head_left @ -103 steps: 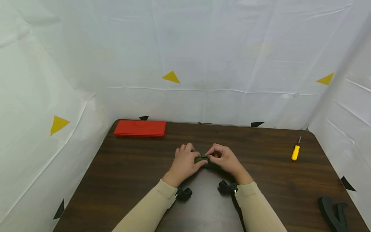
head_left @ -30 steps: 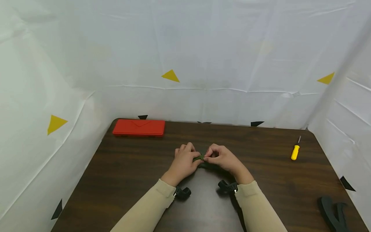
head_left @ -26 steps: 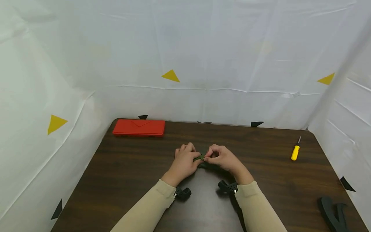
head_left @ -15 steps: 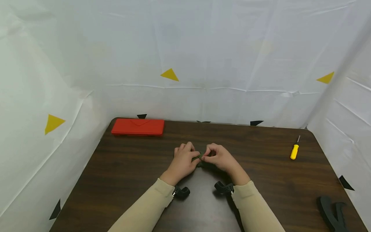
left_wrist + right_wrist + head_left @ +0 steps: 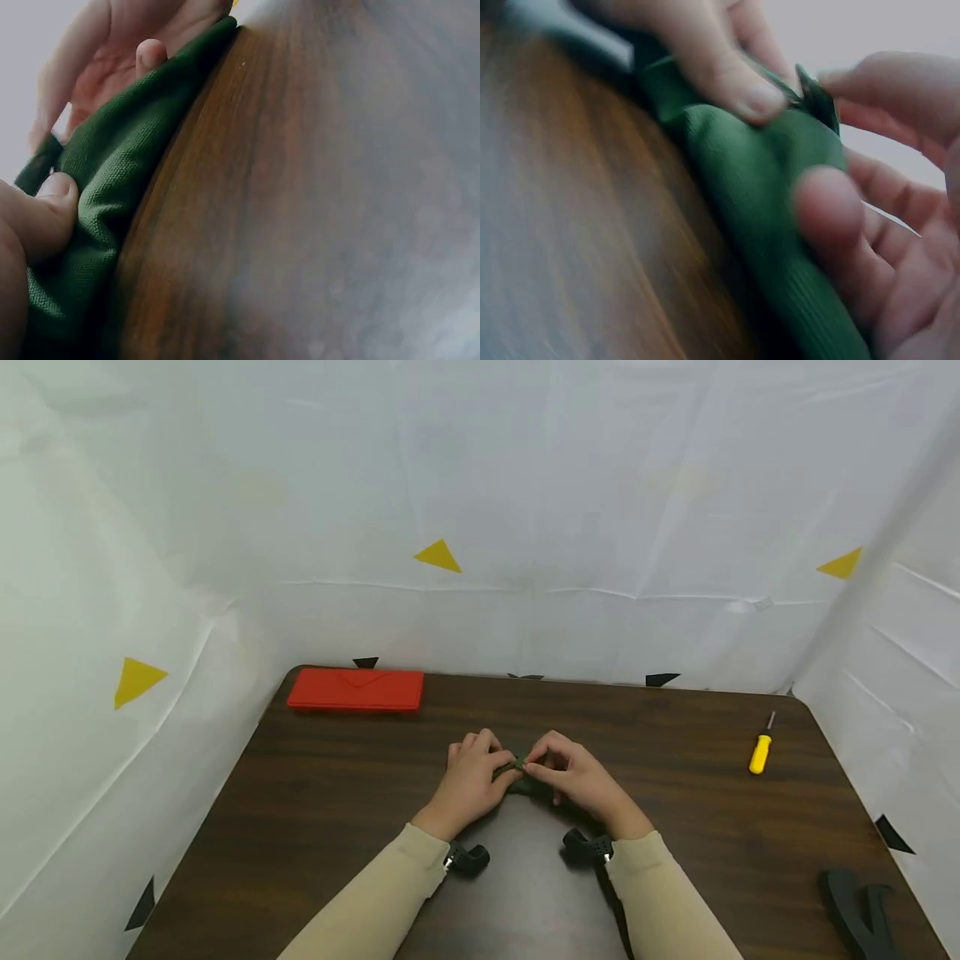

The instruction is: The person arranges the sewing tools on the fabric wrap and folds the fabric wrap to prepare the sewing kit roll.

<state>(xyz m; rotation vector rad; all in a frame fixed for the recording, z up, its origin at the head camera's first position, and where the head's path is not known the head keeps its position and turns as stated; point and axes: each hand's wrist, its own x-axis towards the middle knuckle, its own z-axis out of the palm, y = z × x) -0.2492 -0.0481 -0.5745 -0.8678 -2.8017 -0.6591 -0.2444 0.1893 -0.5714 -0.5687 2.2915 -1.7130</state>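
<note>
A dark green woven-cloth piece (image 5: 529, 787) stands in folds on the table between the two hands. My left hand (image 5: 467, 783) grips its upper edge from the left, and the thumb (image 5: 54, 206) presses into the cloth in the left wrist view. From the right, my right hand (image 5: 581, 781) has its index finger and thumb tips together at the same edge. In the right wrist view a small stiff flap (image 5: 819, 101) rises from that edge, with the right index finger against it. The left thumb (image 5: 759, 100) lies just beside the flap. The cloth's far side is hidden.
A flat red case (image 5: 356, 690) lies at the table's back left. A screwdriver with a yellow handle (image 5: 760, 754) is at the back right. Near the front right corner rests a dark forked object (image 5: 858, 910). White sheeting (image 5: 480, 485) surrounds the brown table (image 5: 337, 827).
The green cloth's opening between the hands looks narrower than at first. My right hand has shifted slightly left along its edge, while my left hand keeps its grip.
</note>
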